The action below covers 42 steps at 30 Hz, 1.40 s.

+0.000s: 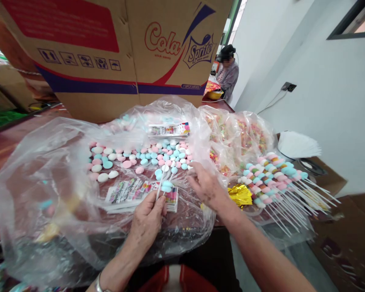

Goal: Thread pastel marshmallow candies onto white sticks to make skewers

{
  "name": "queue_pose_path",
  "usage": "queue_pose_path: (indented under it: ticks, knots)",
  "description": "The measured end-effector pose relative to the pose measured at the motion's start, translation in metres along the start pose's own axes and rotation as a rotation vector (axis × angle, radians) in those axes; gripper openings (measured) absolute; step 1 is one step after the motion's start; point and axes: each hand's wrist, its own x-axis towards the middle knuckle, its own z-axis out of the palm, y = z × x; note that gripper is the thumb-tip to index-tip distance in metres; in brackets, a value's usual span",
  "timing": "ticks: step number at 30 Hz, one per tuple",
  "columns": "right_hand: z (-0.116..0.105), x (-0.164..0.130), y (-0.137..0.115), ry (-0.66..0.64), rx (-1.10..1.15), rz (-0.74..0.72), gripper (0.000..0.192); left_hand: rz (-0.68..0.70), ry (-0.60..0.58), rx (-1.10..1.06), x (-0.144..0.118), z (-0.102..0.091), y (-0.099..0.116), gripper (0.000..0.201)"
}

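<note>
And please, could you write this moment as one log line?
left hand: holding white sticks | right hand: beside loose candies, contact unclear | candy skewers: piled at right, beside gold strips

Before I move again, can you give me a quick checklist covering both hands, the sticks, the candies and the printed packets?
1. Left hand gripping white sticks: ok.
2. Right hand holding a candy: cannot tell; its grip is unclear.
3. Blue candy at the sticks fully threaded: cannot tell.
4. Loose candies lying just beyond the hands: ok.
5. Nearer printed packets fully in view: not ok; the left hand covers part.
6. Loaded skewers apart from both hands: ok, piled at right.
</note>
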Motion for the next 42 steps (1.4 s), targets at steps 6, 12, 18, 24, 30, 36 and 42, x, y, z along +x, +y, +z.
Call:
queue_pose_path:
  ticks: [6, 12, 18, 24, 30, 36, 42]
  knots:
    - [-0.037, -0.015, 0.021, -0.385, -0.605, -0.281, 0.014, -0.012, -0.055, -0.025, -0.001, -0.001, 0.0, 0.034]
    - [-0.048, -0.016, 0.028, -0.451, -0.659, -0.351, 0.014, -0.017, -0.065, 0.013, -0.001, -0.001, 0.002, 0.033]
    - [-0.031, -0.02, 0.029, -0.383, -0.724, -0.364, 0.017, -0.016, -0.075, 0.033, -0.002, 0.0, 0.004, 0.033]
    - [-0.03, 0.006, 0.029, -0.316, -0.502, -0.353, 0.022, -0.012, -0.071, 0.031, -0.001, -0.001, 0.007, 0.033]
    - [-0.055, 0.001, 0.033, -0.453, -0.49, -0.391, 0.019, -0.02, -0.067, 0.046, -0.001, -0.001, 0.005, 0.033]
    - [-0.045, -0.011, 0.038, -0.426, -0.635, -0.533, 0.015, -0.018, -0.084, 0.036, -0.002, -0.001, 0.002, 0.031]
    - [-0.055, 0.009, 0.022, -0.16, -0.628, -0.467, 0.024, -0.036, -0.1, 0.011, -0.002, -0.002, 0.001, 0.032]
